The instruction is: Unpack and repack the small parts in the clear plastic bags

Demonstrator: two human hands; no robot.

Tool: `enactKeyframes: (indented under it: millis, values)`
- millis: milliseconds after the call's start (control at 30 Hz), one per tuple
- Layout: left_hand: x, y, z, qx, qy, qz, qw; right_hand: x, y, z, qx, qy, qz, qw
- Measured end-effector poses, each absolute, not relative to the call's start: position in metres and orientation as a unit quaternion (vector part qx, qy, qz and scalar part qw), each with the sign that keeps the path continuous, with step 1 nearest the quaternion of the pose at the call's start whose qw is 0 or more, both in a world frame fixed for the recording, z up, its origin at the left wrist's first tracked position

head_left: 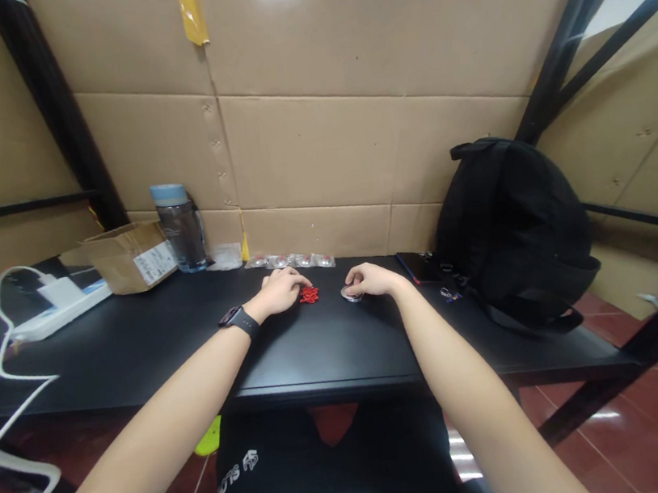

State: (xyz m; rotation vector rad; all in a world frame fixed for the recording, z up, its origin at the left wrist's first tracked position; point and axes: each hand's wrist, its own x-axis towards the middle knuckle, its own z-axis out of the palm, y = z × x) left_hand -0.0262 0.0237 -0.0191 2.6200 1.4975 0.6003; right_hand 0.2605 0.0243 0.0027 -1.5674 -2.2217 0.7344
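Resting just left of one red pile (310, 295) on the black surface (318, 346), the left hand (282, 290) bends its fingers towards it; I cannot tell whether they pinch any of its pieces, too small to count. Right of the pile, the right hand (369, 279) curls its fingers over one round, shiny object (350, 297), its grip unclear. Behind the pile lie four clear packets (305, 260) in a row. Well left of it stand one bottle (184, 234) and one box (131, 258); well right, one backpack (513, 229).
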Motion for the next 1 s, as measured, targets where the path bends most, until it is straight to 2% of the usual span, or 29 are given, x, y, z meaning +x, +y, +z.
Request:
enactKeyframes:
  millis: [333,500,733,1000]
  values:
    - [-0.026,0.021,-0.016,0.841,0.505,0.194,0.013,0.263,0.022,0.004,-0.542,-0.787,0.246,0.161]
    - [-0.031,0.022,-0.014,0.847,0.498,0.183,-0.004,0.251,0.033,-0.003,-0.532,-0.808,0.125,0.222]
    - [-0.03,0.023,-0.018,0.849,0.493,0.19,-0.004,0.229,0.055,-0.018,-0.581,-0.794,0.135,0.119]
    - [-0.03,0.031,-0.026,0.847,0.498,0.185,-0.017,0.231,0.062,-0.019,-0.584,-0.784,0.162,0.132]
